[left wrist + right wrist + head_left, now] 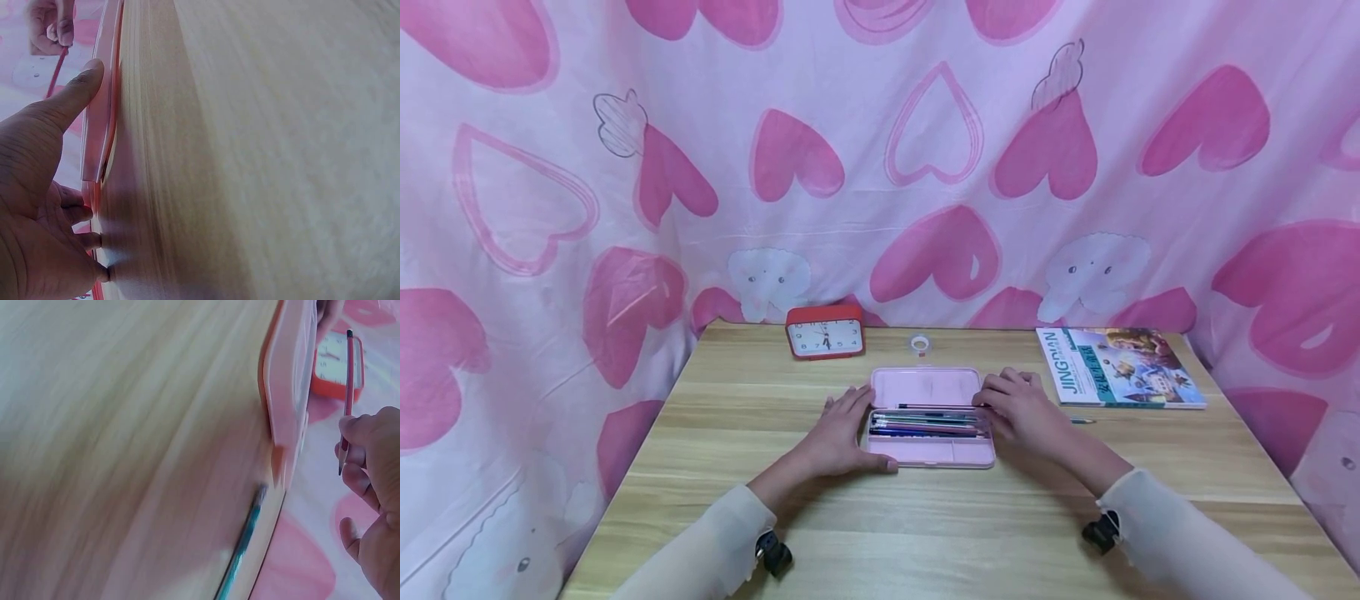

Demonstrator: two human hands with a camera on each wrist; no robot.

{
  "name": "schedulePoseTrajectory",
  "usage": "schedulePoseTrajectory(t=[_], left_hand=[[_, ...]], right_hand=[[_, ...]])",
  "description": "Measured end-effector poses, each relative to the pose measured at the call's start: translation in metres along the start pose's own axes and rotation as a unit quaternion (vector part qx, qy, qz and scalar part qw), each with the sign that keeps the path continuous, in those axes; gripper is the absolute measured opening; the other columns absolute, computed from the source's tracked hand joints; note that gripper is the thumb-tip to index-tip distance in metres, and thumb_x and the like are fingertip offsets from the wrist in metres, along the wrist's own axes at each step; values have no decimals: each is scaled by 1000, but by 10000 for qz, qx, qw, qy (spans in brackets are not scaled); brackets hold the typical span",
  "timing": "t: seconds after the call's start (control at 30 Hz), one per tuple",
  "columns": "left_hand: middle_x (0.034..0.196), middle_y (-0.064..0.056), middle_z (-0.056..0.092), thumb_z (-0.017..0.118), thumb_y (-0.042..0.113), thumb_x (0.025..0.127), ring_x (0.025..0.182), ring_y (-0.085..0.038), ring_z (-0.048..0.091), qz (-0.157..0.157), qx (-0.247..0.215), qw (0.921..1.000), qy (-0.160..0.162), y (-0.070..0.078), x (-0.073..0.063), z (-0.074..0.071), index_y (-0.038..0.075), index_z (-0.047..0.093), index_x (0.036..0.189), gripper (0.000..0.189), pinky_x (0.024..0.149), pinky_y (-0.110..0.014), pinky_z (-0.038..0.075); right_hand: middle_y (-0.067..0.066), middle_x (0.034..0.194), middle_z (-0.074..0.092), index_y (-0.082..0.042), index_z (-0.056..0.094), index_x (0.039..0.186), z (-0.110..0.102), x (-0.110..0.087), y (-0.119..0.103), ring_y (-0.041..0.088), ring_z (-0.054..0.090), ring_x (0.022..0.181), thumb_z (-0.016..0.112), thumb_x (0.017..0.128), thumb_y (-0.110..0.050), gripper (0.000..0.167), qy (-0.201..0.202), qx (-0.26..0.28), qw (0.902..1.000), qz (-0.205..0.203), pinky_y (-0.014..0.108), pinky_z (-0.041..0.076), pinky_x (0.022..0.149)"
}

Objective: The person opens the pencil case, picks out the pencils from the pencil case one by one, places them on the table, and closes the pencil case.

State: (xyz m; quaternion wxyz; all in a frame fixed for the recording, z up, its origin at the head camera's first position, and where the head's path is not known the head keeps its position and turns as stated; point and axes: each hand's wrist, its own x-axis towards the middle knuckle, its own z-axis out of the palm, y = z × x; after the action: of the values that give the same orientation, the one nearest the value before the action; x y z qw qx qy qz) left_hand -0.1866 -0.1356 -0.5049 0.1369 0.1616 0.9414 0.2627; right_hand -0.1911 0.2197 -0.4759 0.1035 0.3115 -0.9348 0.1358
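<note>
A pink pencil case [925, 452] lies unfolded on the wooden table, its lid tipped back and several pencils [925, 423] in the rear compartment. My left hand [838, 433] rests at the case's left end. Its thumb touches the front wall, and its other fingers reach toward the lid's left side. Between thumb and fingers my right hand [1018, 408] pinches a red pencil [349, 375] near its sharpened end. That pencil is held level above the case, with its dark end pointing left. Beyond the right hand, a teal pencil [240, 547] lies on the table, partly hidden in the head view.
A red alarm clock [826, 332] stands at the table's back left. Near the back edge sits a small roll of tape [919, 343]. A book with a colourful cover [1120, 367] lies at the back right. A pink heart-patterned curtain [936, 250] hangs behind the table.
</note>
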Motion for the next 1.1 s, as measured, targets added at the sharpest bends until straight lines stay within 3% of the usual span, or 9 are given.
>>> schedulePoseTrajectory(t=[0.27,0.53,0.67,0.9,1.1], left_hand=[[185,-5,26,91,75,73,175,-34,14,-9,-3,10000,-18,-1,1,1,17,28,177,134,142,-64,8],[185,-5,25,91,75,73,175,-34,14,3,14,10000,-9,-2,1,1,18,27,177,134,142,-64,8],[185,-5,25,91,75,73,175,-34,14,0,24,10000,-6,-1,2,2,18,27,177,134,142,-64,8],[185,-5,25,91,75,73,175,-34,14,-19,18,10000,3,-1,1,1,18,28,177,134,142,-64,8],[185,-5,25,91,75,74,175,-34,14,-16,15,10000,2,-1,1,2,18,28,177,134,142,-64,8]], right_hand=[[-7,106,74,-23,83,109,-13,-20,27,16,54,99,89,90,-3,28,698,-49,9973,-223,38,34,84],[-8,101,75,-24,83,104,-25,-45,52,15,54,94,92,85,-1,31,1069,-137,9941,-155,37,31,80],[-8,104,77,-26,83,105,-29,-61,64,17,55,96,92,83,1,35,884,-234,9957,147,38,32,80],[-3,112,78,-27,84,111,-32,-86,84,24,57,104,90,89,-4,32,216,-321,9954,881,47,36,84],[-1,116,77,-27,83,113,-28,-100,96,24,56,106,87,93,-9,27,-70,-426,9932,1079,45,34,86]])
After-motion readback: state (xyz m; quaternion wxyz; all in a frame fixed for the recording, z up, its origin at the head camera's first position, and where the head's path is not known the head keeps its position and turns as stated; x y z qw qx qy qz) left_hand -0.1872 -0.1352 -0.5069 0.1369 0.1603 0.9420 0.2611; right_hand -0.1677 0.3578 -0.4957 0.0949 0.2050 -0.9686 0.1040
